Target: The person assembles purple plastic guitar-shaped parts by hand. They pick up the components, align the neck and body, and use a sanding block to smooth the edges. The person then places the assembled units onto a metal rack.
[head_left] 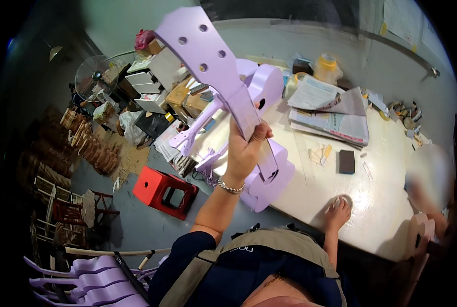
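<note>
My left hand is wrapped round the neck of a lilac ukulele. The ukulele is tilted, its headstock with bare peg holes rising toward the upper left and its body hanging by the table edge. No strings or pegs show on it. At the table's front edge, my right hand has its fingers closed on a small round pale thing, which looks like a roll of tape. Behind the held ukulele, more lilac ukuleles lie on the white table.
Folded newspapers, a dark block and a yellow-lidded jar are on the table. A red stool stands on the floor to the left. Lilac ukuleles hang on a rack at lower left. Another person is at the right.
</note>
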`<state>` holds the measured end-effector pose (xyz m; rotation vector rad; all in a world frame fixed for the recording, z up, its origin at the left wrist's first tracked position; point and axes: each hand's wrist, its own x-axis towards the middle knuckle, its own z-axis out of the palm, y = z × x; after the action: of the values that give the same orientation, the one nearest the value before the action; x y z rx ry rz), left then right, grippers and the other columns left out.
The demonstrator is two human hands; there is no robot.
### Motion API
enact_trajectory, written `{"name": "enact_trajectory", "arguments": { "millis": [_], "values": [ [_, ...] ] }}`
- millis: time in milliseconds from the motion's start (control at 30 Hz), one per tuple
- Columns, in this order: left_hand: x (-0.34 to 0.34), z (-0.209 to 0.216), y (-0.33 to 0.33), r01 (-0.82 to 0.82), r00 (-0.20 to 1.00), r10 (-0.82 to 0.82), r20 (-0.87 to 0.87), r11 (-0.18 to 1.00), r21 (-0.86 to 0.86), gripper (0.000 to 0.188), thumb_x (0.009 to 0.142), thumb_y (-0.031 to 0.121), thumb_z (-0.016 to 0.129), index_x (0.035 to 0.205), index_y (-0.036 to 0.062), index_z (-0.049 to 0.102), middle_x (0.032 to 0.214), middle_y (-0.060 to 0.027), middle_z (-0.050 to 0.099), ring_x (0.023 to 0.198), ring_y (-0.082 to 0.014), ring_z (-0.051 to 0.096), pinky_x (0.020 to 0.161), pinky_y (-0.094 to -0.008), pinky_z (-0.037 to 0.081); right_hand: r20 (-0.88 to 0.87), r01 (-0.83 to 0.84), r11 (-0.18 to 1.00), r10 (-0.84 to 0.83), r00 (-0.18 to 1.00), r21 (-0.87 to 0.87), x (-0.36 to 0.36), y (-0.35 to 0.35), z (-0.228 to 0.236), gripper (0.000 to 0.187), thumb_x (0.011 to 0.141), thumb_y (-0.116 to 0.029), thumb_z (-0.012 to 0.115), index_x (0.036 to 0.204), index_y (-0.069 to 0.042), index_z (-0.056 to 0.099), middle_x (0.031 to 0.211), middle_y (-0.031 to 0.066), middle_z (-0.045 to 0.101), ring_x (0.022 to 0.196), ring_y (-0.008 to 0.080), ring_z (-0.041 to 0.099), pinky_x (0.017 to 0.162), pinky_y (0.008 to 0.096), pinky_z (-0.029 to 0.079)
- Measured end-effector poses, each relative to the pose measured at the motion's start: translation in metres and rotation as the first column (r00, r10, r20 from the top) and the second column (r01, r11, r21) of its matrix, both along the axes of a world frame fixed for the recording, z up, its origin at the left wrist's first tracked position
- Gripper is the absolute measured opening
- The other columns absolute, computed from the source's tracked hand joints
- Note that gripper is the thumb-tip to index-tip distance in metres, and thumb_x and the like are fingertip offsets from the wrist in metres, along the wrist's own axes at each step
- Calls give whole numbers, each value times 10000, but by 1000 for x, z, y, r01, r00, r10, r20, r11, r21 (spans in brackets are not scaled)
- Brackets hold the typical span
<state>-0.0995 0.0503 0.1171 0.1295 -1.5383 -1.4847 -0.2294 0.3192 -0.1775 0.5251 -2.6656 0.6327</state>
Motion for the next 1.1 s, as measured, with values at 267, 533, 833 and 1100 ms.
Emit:
{"name": "enact_trajectory", "arguments": {
  "millis": [267, 533, 833, 1100],
  "values": [
    [55, -14, -43, -465, 881, 457, -121, 884, -45, 535, 805, 264, 675, 1178, -12, 409, 677, -40, 539, 567, -109, 501, 557, -230, 422, -6, -37, 999, 37, 999, 3, -1, 9, -2, 484, 665, -134, 699, 1125, -137, 546, 1091, 79, 534, 1017, 284, 479, 897, 431, 356],
    [123, -40, -62, -461, 834, 508, -217, 857, 231, 276, 838, 148, 609, 1042, 52, 450, 691, -1, 434, 601, -109, 406, 585, -272, 362, 6, -129, 991, 129, 992, -39, 1, -4, 15, 355, 731, -174, 671, 1073, -130, 587, 1117, 77, 531, 1044, 284, 476, 952, 447, 338],
    [95, -48, -56, -189, 718, 351, -601, 930, 316, 249, 773, 238, 593, 971, 119, 500, 770, -14, 415, 675, -126, 433, 818, -325, 450, 342, 691, 513, 857, -384, -509, 17, -105, 67, 752, 821, -660, 382, 1360, -145, 280, 1300, 158, 413, 1167, 381, 432, 905, 548, 394],
    [99, -92, -26, -288, 927, 373, 36, 648, 705, 388, 840, 332, 567, 1034, 0, 523, 972, -111, 574, 949, -234, 544, 949, -406, 400, 255, 830, 246, 958, -131, -500, -4, -121, 54, 569, 859, -551, 395, 1272, -160, 400, 1239, 74, 473, 1050, 326, 518, 873, 608, 390]
  ]
}}
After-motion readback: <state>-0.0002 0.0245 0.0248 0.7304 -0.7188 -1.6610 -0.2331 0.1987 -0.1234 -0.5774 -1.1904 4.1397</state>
